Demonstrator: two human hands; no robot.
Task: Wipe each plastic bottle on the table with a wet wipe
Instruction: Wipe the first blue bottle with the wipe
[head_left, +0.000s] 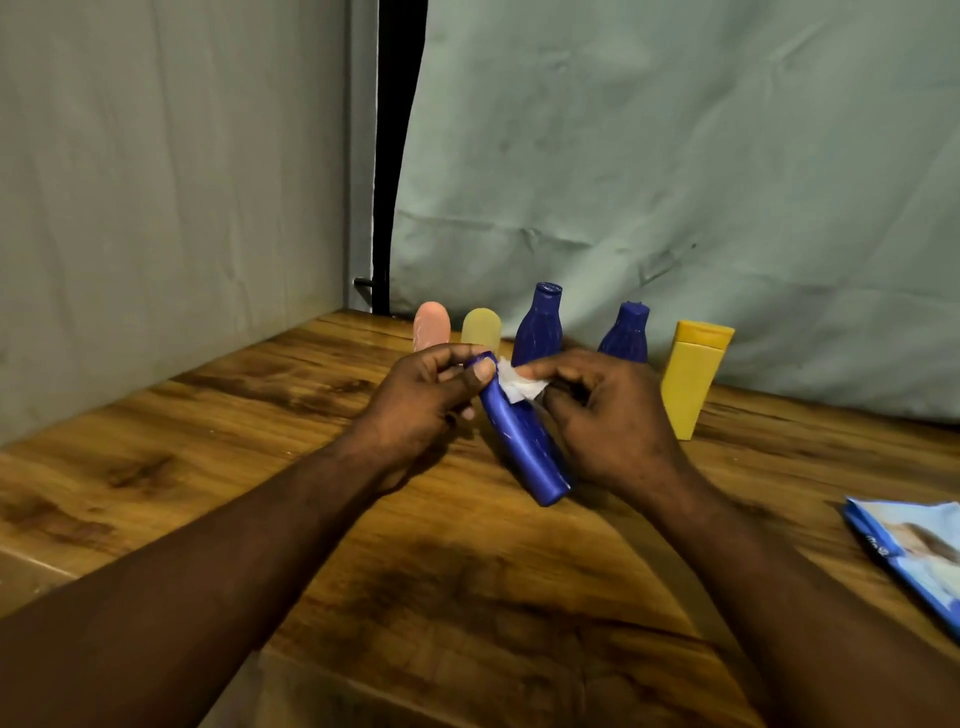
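Note:
A long blue plastic bottle (519, 441) is held tilted above the wooden table (208, 441). My left hand (421, 400) grips its upper end, thumb across the top. My right hand (602, 410) pinches a small white wet wipe (519, 387) against the bottle's upper side. Behind my hands a row of bottles stands on the table: a pink one (431, 327), a pale yellow one (481, 327), two dark blue ones (540, 327) (626, 335), and a yellow flat bottle (693, 374).
A blue wet wipe pack (914, 551) lies at the table's right edge. Grey-green cloth hangs behind the table and on the left, with a dark gap between the sheets. The table's near left corner shows at the bottom left.

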